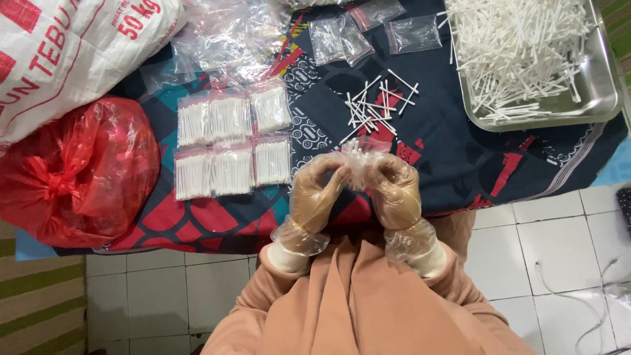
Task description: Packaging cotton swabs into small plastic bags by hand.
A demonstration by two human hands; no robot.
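Both hands are in thin, clear plastic gloves, the left hand [314,197] and right hand [397,190] alike, crinkled and bunched at the wrists. Cream cuffs peek out below, under loose salmon-pink sleeves.

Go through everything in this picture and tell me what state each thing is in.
Left hand: gloved, grip on the small bag.
Right hand: gloved, grip on the same bag.
Small bag: held up, swabs inside.
Packed bags: filled, laid in rows.
Empty bags: flat, unfilled.
Loose swabs: scattered on cloth.
Metal tray: heaped with swabs.
Red bag: knotted.
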